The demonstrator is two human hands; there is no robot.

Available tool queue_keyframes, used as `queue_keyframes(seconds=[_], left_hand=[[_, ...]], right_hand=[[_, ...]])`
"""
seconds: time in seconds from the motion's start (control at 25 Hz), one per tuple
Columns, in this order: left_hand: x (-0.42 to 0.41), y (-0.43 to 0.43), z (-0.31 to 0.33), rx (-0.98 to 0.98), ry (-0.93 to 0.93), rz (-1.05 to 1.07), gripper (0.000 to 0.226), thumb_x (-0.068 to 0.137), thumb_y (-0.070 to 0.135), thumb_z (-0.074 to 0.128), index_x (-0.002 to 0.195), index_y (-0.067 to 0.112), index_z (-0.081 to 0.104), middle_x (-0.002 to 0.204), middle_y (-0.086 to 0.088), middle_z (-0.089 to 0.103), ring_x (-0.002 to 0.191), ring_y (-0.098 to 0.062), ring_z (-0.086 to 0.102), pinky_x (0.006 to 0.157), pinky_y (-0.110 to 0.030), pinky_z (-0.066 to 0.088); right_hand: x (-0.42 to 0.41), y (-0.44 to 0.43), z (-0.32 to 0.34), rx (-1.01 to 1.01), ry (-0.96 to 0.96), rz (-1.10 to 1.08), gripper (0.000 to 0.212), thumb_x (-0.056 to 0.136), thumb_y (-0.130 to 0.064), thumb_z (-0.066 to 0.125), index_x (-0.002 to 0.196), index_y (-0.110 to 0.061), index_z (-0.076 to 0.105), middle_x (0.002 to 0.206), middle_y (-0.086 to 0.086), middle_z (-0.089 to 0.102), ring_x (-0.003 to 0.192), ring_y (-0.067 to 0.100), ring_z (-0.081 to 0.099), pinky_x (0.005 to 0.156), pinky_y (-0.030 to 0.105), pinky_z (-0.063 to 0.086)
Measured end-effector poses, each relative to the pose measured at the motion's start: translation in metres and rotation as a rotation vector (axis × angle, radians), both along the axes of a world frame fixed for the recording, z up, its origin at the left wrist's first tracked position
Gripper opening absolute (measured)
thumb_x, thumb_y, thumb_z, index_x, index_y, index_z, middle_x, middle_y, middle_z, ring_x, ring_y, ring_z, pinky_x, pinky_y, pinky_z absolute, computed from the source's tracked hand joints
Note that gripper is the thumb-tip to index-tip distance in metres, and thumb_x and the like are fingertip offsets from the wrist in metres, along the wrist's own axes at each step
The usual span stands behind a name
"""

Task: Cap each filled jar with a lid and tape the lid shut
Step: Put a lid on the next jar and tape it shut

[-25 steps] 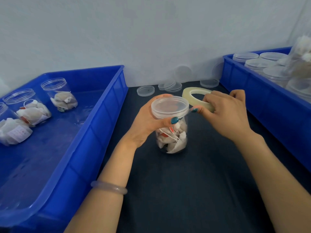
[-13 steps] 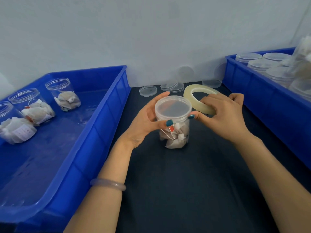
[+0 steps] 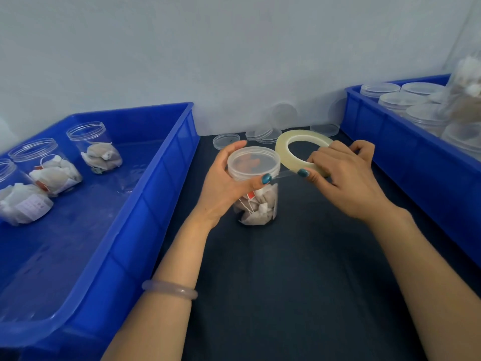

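Note:
A clear jar (image 3: 261, 204) filled with tea bags stands on the dark table, capped with a clear lid (image 3: 253, 162). My left hand (image 3: 223, 183) grips the jar at the lid, thumb pressing the lid's rim. My right hand (image 3: 341, 175) holds a pale roll of tape (image 3: 291, 144) just right of the jar. A short clear strip of tape (image 3: 283, 175) stretches from the roll to the lid under my left thumb.
A blue bin (image 3: 145, 204) on the left holds three uncapped filled jars (image 3: 96, 147). A blue bin (image 3: 406, 157) on the right holds several capped jars (image 3: 400, 100). Loose clear lids (image 3: 226, 140) lie at the back by the wall.
My right hand has pulled the roll a little to the right, away from the jar, drawing out a strip of tape. My left hand still holds the jar.

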State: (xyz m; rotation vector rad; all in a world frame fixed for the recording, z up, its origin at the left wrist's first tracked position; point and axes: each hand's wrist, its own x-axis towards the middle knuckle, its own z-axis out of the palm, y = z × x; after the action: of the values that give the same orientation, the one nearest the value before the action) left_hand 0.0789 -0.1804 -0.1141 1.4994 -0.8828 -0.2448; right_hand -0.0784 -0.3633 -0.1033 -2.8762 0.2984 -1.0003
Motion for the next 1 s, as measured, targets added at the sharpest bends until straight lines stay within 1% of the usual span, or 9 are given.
queue_keyframes(seconds=[0.08, 0.24, 0.32, 0.52, 0.6, 0.76, 0.88, 0.92, 1.0], left_hand=[[0.001, 0.000, 0.000, 0.006, 0.019, -0.037, 0.088, 0.053, 0.033, 0.097, 0.130, 0.023, 0.056, 0.123, 0.010, 0.063, 0.114, -0.005, 0.061, 0.094, -0.037, 0.056], [-0.002, 0.001, 0.004, -0.040, 0.123, -0.178, 0.092, 0.045, 0.053, 0.094, 0.125, 0.024, 0.058, 0.120, 0.007, 0.068, 0.117, -0.011, 0.062, 0.085, -0.025, 0.055], [-0.003, 0.001, 0.006, -0.039, 0.142, -0.229, 0.093, 0.045, 0.054, 0.093, 0.125, 0.022, 0.057, 0.118, 0.010, 0.069, 0.116, -0.011, 0.063, 0.085, -0.023, 0.054], [-0.004, 0.004, 0.007, -0.012, 0.192, -0.289, 0.094, 0.044, 0.055, 0.094, 0.124, 0.023, 0.056, 0.117, 0.011, 0.070, 0.115, -0.011, 0.063, 0.083, -0.026, 0.057], [-0.003, 0.006, 0.006, 0.003, 0.197, -0.299, 0.092, 0.046, 0.056, 0.093, 0.124, 0.023, 0.057, 0.119, 0.010, 0.069, 0.118, -0.013, 0.062, 0.085, -0.027, 0.056], [0.003, 0.011, 0.003, 0.059, 0.118, -0.335, 0.080, 0.062, 0.042, 0.087, 0.133, 0.023, 0.053, 0.131, 0.008, 0.064, 0.126, -0.012, 0.056, 0.095, -0.027, 0.051], [0.001, 0.011, 0.004, 0.115, 0.015, -0.260, 0.097, 0.049, 0.056, 0.090, 0.134, 0.027, 0.053, 0.133, 0.007, 0.061, 0.126, -0.009, 0.055, 0.100, -0.030, 0.050], [0.000, 0.010, 0.004, 0.121, -0.028, -0.211, 0.101, 0.047, 0.057, 0.091, 0.135, 0.027, 0.052, 0.134, 0.008, 0.059, 0.126, -0.008, 0.055, 0.101, -0.031, 0.049], [-0.001, 0.009, 0.003, 0.098, -0.057, -0.141, 0.095, 0.051, 0.048, 0.089, 0.135, 0.025, 0.051, 0.128, 0.014, 0.062, 0.121, -0.004, 0.057, 0.098, -0.030, 0.051]], right_hand=[[0.000, 0.001, 0.000, -0.026, -0.041, -0.055, 0.053, 0.097, -0.065, 0.025, 0.076, -0.025, 0.053, 0.076, -0.011, 0.051, 0.083, 0.009, 0.038, 0.079, 0.032, 0.013], [0.000, 0.000, 0.004, 0.043, -0.125, -0.169, 0.069, 0.084, -0.079, 0.028, 0.067, -0.019, 0.055, 0.068, -0.006, 0.052, 0.079, 0.015, 0.043, 0.079, 0.031, 0.013], [0.001, 0.000, 0.003, 0.090, -0.118, -0.177, 0.072, 0.079, -0.083, 0.027, 0.065, -0.018, 0.054, 0.066, -0.006, 0.052, 0.077, 0.017, 0.044, 0.080, 0.032, 0.014], [0.007, 0.009, 0.001, 0.146, -0.188, -0.138, 0.066, 0.080, -0.081, 0.033, 0.064, -0.020, 0.051, 0.063, -0.011, 0.046, 0.075, 0.016, 0.043, 0.079, 0.032, 0.014], [0.007, 0.011, 0.001, 0.166, -0.197, -0.116, 0.064, 0.080, -0.080, 0.033, 0.066, -0.021, 0.052, 0.065, -0.011, 0.047, 0.076, 0.015, 0.042, 0.079, 0.033, 0.014], [0.007, 0.016, -0.004, 0.119, -0.127, -0.115, 0.062, 0.079, -0.080, 0.034, 0.069, -0.023, 0.054, 0.069, -0.010, 0.051, 0.078, 0.015, 0.042, 0.079, 0.034, 0.016], [0.011, 0.023, -0.007, 0.072, -0.108, -0.146, 0.063, 0.079, -0.082, 0.032, 0.070, -0.024, 0.054, 0.070, -0.011, 0.051, 0.077, 0.014, 0.041, 0.079, 0.035, 0.018], [0.012, 0.024, -0.007, 0.060, -0.102, -0.152, 0.064, 0.081, -0.082, 0.030, 0.071, -0.024, 0.054, 0.070, -0.012, 0.050, 0.077, 0.014, 0.041, 0.079, 0.035, 0.019], [0.012, 0.021, -0.006, 0.040, -0.073, -0.131, 0.065, 0.085, -0.080, 0.026, 0.076, -0.023, 0.055, 0.071, -0.010, 0.051, 0.071, 0.016, 0.044, 0.081, 0.037, 0.024]])
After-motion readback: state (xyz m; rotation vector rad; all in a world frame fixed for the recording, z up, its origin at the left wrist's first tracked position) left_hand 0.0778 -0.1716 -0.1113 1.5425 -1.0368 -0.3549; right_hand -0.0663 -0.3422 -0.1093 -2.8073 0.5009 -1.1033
